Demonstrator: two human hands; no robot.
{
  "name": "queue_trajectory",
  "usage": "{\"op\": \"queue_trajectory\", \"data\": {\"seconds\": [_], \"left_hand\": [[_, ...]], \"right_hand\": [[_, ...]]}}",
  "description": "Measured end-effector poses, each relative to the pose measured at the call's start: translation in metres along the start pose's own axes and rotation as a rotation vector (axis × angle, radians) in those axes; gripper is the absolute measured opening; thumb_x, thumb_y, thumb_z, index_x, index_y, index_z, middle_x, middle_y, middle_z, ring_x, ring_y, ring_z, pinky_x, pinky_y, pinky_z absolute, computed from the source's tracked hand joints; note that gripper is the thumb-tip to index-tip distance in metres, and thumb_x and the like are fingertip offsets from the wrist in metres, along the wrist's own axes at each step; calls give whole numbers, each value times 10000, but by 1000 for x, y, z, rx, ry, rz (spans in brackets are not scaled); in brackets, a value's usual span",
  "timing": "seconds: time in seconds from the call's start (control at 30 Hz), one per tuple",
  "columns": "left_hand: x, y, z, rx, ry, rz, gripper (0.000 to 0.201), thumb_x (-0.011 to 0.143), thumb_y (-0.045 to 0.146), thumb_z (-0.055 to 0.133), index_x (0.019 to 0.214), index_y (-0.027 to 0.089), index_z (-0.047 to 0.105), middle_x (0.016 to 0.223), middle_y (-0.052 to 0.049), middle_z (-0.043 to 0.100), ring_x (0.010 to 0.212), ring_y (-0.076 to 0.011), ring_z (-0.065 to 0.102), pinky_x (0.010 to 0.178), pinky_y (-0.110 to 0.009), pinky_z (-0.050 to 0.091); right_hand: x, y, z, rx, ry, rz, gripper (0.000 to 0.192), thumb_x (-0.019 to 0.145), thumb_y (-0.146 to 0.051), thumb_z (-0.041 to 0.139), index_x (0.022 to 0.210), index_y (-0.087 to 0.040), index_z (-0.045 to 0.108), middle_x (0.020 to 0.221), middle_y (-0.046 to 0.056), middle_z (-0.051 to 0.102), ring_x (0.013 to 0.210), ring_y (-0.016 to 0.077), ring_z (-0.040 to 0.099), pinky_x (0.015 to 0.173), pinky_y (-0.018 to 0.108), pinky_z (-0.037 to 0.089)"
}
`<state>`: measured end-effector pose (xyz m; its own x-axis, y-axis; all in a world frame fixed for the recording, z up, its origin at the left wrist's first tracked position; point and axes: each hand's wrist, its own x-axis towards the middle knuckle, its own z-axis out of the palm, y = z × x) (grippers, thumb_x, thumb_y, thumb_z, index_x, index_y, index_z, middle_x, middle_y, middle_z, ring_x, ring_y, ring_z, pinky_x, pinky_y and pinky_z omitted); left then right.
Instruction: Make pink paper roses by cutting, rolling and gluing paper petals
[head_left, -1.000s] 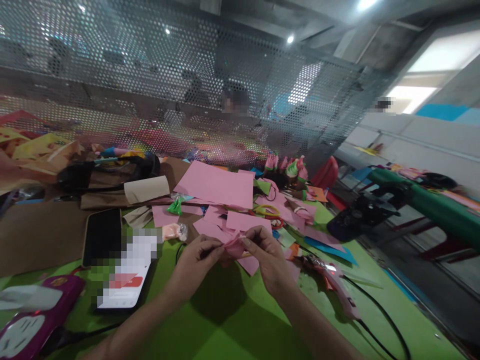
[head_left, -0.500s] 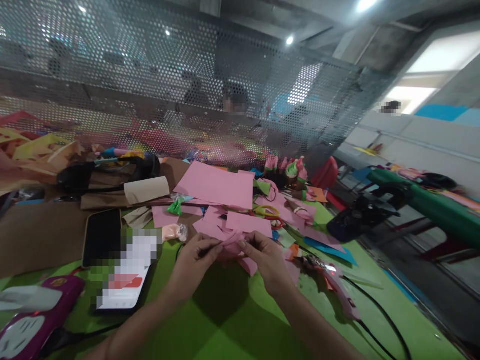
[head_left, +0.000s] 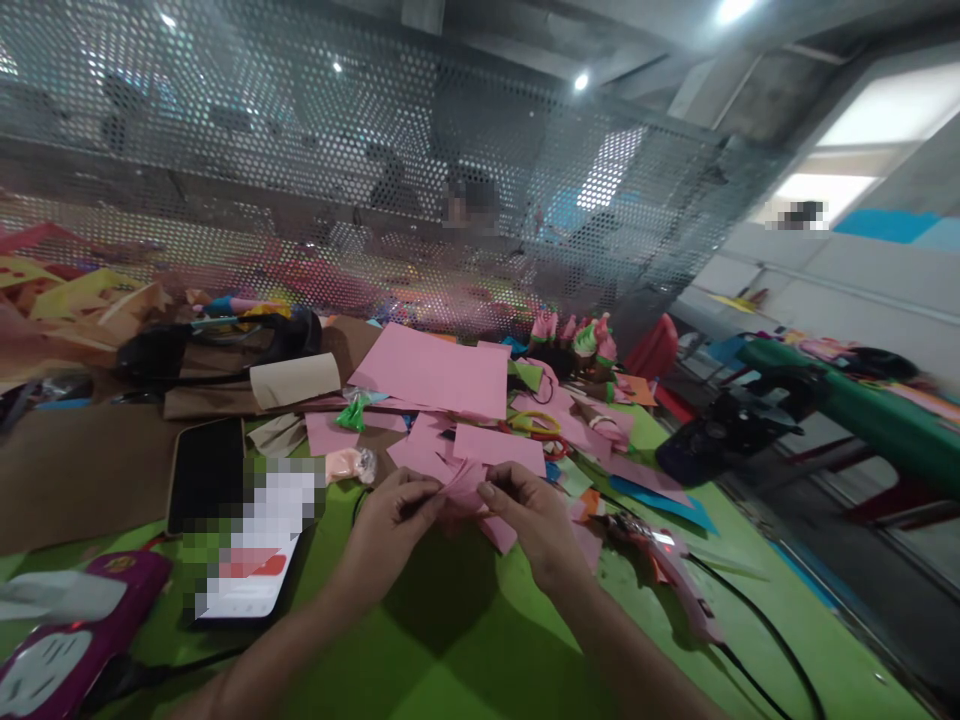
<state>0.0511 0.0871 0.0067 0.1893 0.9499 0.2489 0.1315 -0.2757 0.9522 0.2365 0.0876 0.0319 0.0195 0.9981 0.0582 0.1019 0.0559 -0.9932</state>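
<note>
Between my two hands is a folded piece of pink paper [head_left: 466, 490], held a little above the green table [head_left: 450, 650]. My left hand [head_left: 397, 510] pinches its left side between thumb and fingers. On the other side, my right hand [head_left: 529, 515] grips it with the thumb on the near face. Pink sheets [head_left: 499, 448] lie just behind the held paper. Scissors with yellow handles [head_left: 534, 424] rest on the papers. To the right of my right hand lies a pink glue gun [head_left: 686, 585] with a black cord.
Two phones lie at left, a dark one [head_left: 206, 475] and a lit one [head_left: 262, 560], near a purple power bank-like device [head_left: 97, 620]. Brown paper [head_left: 82, 475] and a large pink sheet stack [head_left: 439, 370] are behind. A perforated metal screen [head_left: 337, 190] closes off the back.
Both hands stay in nearly the same place, still pinching the pink paper. The right thumb has shifted slightly on it, and the view has moved a touch.
</note>
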Motion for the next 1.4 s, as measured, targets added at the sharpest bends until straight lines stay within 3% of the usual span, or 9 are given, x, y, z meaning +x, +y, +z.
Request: {"op": "queue_trajectory", "data": {"seconds": [0.13,0.4,0.7,0.83,0.97,1.07,1.2,1.3,1.4], "left_hand": [[0,1,0,-3,-9,-15,190,890,328,578,848,228,734,883,-29,624,874,-187,592,790,-311,467],[1,-2,1,-11,25,-11,170,877,314,590,812,217,714,829,-17,600,818,-177,583,735,-293,460],[1,-2,0,-8,3,1,218,896,314,573,772,219,725,838,-24,622,845,-184,588,768,-302,451],[2,-6,2,-17,48,17,176,886,305,584,812,213,714,825,-18,607,830,-180,587,753,-295,458],[1,-2,3,-29,38,30,188,890,311,576,813,212,716,845,-23,610,854,-184,597,783,-307,470],[0,3,1,-62,3,-7,176,857,312,616,974,225,716,939,-36,646,898,-198,607,816,-327,482],[-1,13,-4,-188,-21,-161,440,870,394,588,1293,275,565,1053,-36,677,946,-205,616,858,-341,479],[2,17,-6,-255,-2,-243,303,887,378,542,1118,239,680,1061,-43,700,1020,-219,610,891,-326,459],[4,16,-4,-305,-64,-251,203,854,273,559,946,197,723,887,-38,720,859,-198,637,799,-302,476]], "right_hand": [[1,2,0,-21,13,11,344,644,-468,808,629,-189,607,592,-22,570,594,149,520,578,277,430],[1,3,1,-8,7,17,321,668,-479,785,742,-197,650,694,2,623,655,175,565,623,306,474],[2,0,1,-46,-3,3,322,655,-455,791,628,-204,590,603,-27,559,594,153,511,578,284,436],[-2,-5,4,-10,-28,-3,315,665,-419,802,834,-221,624,745,-10,612,689,179,585,648,309,491],[-5,-7,7,116,-200,41,373,712,-368,788,1009,-230,607,833,15,664,726,191,631,712,344,522],[-5,-6,7,160,-297,26,236,772,-360,740,927,-217,635,795,12,668,713,193,645,731,359,536],[-3,-7,5,46,-212,-134,188,742,-331,767,890,-238,698,926,20,610,795,189,637,719,320,550],[-2,-9,4,-116,-189,-261,94,764,-310,747,820,-238,725,979,43,574,886,198,606,736,290,540],[-3,-10,3,-198,-191,-302,76,797,-299,713,787,-224,717,994,53,565,921,202,590,767,283,524]]}}
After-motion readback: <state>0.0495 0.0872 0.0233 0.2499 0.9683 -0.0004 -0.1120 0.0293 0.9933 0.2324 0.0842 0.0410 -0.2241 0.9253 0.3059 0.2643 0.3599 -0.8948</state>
